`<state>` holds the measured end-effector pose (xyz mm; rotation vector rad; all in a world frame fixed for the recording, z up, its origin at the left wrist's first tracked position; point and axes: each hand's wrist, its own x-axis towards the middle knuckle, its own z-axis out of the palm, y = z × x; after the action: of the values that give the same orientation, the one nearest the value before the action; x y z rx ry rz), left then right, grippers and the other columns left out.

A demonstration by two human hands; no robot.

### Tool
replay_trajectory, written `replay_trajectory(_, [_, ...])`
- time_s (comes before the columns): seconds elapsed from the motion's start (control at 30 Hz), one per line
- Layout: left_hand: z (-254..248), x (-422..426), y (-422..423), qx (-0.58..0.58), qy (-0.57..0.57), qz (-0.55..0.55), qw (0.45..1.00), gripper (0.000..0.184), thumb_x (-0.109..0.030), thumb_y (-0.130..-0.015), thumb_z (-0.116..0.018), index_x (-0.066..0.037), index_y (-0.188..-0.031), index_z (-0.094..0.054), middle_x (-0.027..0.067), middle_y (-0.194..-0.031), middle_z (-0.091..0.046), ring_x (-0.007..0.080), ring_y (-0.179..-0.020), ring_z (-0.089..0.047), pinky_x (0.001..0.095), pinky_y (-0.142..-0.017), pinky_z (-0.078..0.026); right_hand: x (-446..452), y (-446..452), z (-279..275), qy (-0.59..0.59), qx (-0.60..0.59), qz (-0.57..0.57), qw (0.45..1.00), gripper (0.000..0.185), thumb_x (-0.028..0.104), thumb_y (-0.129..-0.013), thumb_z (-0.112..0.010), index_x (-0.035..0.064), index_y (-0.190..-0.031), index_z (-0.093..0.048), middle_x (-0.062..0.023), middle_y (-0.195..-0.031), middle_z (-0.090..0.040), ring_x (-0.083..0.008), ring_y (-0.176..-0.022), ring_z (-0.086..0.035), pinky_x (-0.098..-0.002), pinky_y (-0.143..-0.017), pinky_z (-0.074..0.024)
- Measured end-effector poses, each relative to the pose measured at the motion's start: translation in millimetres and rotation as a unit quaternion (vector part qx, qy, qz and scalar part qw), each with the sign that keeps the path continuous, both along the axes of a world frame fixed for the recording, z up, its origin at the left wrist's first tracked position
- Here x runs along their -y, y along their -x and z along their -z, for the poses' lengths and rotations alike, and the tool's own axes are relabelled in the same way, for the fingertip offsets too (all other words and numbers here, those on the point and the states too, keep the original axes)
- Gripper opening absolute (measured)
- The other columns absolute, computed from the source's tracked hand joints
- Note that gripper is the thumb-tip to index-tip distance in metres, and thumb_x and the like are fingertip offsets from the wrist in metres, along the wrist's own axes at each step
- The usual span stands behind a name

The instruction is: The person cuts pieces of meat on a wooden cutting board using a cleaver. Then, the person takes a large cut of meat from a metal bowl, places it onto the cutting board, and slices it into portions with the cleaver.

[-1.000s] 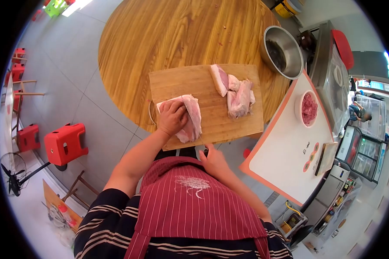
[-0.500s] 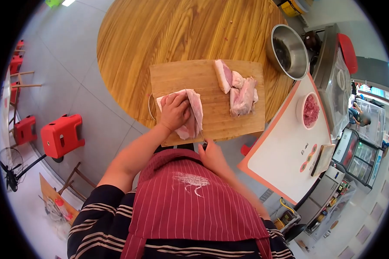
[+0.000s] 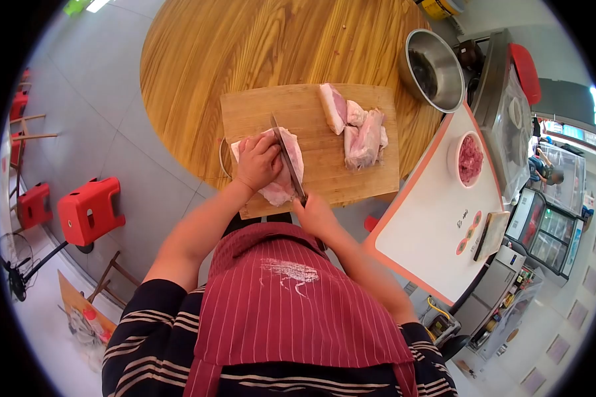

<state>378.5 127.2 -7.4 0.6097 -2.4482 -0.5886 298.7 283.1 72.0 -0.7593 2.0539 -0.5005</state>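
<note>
A pale pink slab of raw pork (image 3: pixel 293 147) lies at the left of the wooden cutting board (image 3: pixel 245 104). My left hand (image 3: pixel 259 159) presses down on it from above, fingers bent and gripping it. The knife (image 3: pixel 286 151) is in my right hand (image 3: pixel 314 210), closed round its handle at the board's near edge. Its blade runs across the pork just right of my left fingers, tip pointing away from me. On the board's right side sit several more pieces of raw pork (image 3: pixel 364 140), some fatty and pale.
The board rests on a round wooden table (image 3: pixel 265 46). A steel bowl (image 3: pixel 451 79) stands at the table's right edge. On a white side table (image 3: pixel 424 231) is a white bowl of minced meat (image 3: pixel 469 162). Red stools (image 3: pixel 89 212) stand at left. A person (image 3: pixel 544 171) is far off at right.
The knife has turned from edge-on to lying with its blade face visible, nearer my left fingers. My right hand has moved slightly up and left. The whole view has shifted a little.
</note>
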Motion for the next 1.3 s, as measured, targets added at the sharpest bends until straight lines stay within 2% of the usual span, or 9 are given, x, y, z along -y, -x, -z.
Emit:
replay_trajectory(0.07, [-1,0,2,-0.009,0.005,0.008,1.000,0.017,-0.015,-0.062,-0.062,-0.012,-0.079,-0.062,0.0001,-0.096,-0.056,0.0210,-0.096,-0.050,0.0397,-0.086,-0.033,35,14,17,0.040,-0.025,-0.014,0.999,0.032,0.024,-0.081,-0.051,-0.0080,-0.085,-0.054,-0.0282,-0.076,-0.058,-0.0432,-0.077,-0.057,-0.0456,-0.066,-0.0452])
replay_trajectory(0.37, [-6,-2,1,-0.018,-0.008,-0.016,1.000,0.016,-0.014,-0.062,-0.062,-0.011,-0.077,-0.062,0.0004,-0.097,-0.057,0.0214,-0.095,-0.050,0.0390,-0.083,-0.035,-23,-7,-14,-0.018,-0.060,-0.011,0.998,0.029,0.020,-0.081,-0.052,-0.0053,-0.094,-0.056,-0.0268,-0.082,-0.060,-0.0413,-0.080,-0.058,-0.0453,-0.071,-0.0460])
replay_trajectory(0.5, [-4,0,0,-0.031,0.007,0.015,0.999,0.021,-0.012,-0.062,-0.062,-0.010,-0.083,-0.062,0.0028,-0.098,-0.056,0.0242,-0.095,-0.052,0.0390,-0.082,-0.036,39,12,29,0.049,-0.033,0.001,0.998,0.028,0.021,-0.079,-0.052,-0.0061,-0.086,-0.057,-0.0277,-0.077,-0.059,-0.0426,-0.078,-0.058,-0.0453,-0.067,-0.0459])
replay_trajectory(0.63, [-6,-4,0,-0.035,0.018,-0.001,0.999,0.018,-0.013,-0.062,-0.062,-0.011,-0.079,-0.061,0.0013,-0.096,-0.056,0.0220,-0.095,-0.050,0.0397,-0.083,-0.035,39,16,8,0.051,-0.039,-0.015,0.998,0.029,0.021,-0.078,-0.053,-0.0062,-0.087,-0.056,-0.0280,-0.078,-0.058,-0.0426,-0.079,-0.057,-0.0452,-0.068,-0.0458])
replay_trajectory(0.7, [-8,-3,1,-0.037,0.009,-0.017,0.999,0.017,-0.013,-0.061,-0.062,-0.011,-0.079,-0.061,0.0015,-0.096,-0.056,0.0220,-0.094,-0.050,0.0398,-0.082,-0.035,8,9,-9,-0.032,-0.024,-0.028,0.999,0.027,0.019,-0.080,-0.052,-0.0051,-0.089,-0.058,-0.0279,-0.084,-0.059,-0.0415,-0.083,-0.057,-0.0445,-0.072,-0.0460])
replay_trajectory(0.8, [-5,-3,1,-0.031,-0.009,-0.027,0.999,0.017,-0.013,-0.061,-0.062,-0.011,-0.078,-0.061,0.0016,-0.096,-0.056,0.0223,-0.094,-0.051,0.0395,-0.082,-0.035,-12,0,-4,-0.054,-0.037,-0.007,0.998,0.027,0.019,-0.079,-0.052,-0.0050,-0.089,-0.058,-0.0283,-0.085,-0.059,-0.0416,-0.084,-0.057,-0.0449,-0.072,-0.0460])
replay_trajectory(0.97, [0,-3,-2,-0.040,-0.002,0.013,0.999,0.020,-0.013,-0.061,-0.062,-0.011,-0.081,-0.061,0.0019,-0.097,-0.057,0.0229,-0.094,-0.051,0.0392,-0.083,-0.035,49,13,30,0.055,-0.040,0.024,0.997,0.027,0.019,-0.078,-0.053,-0.0061,-0.086,-0.058,-0.0290,-0.080,-0.058,-0.0431,-0.081,-0.056,-0.0453,-0.070,-0.0454])
replay_trajectory(1.17, [-7,-9,-2,-0.040,0.014,-0.051,0.998,0.021,-0.013,-0.061,-0.062,-0.011,-0.081,-0.061,0.0018,-0.096,-0.057,0.0224,-0.094,-0.051,0.0389,-0.083,-0.036,12,9,8,0.021,-0.068,-0.050,0.996,0.027,0.020,-0.078,-0.053,-0.0057,-0.084,-0.059,-0.0284,-0.078,-0.058,-0.0422,-0.078,-0.057,-0.0444,-0.068,-0.0461])
replay_trajectory(1.3, [-9,-4,-2,-0.059,-0.008,0.008,0.998,0.019,-0.013,-0.061,-0.062,-0.011,-0.079,-0.061,0.0016,-0.094,-0.057,0.0222,-0.091,-0.052,0.0381,-0.081,-0.037,19,4,19,0.005,-0.036,-0.007,0.999,0.027,0.020,-0.077,-0.053,-0.0049,-0.087,-0.060,-0.0278,-0.082,-0.059,-0.0410,-0.081,-0.058,-0.0443,-0.071,-0.0462])
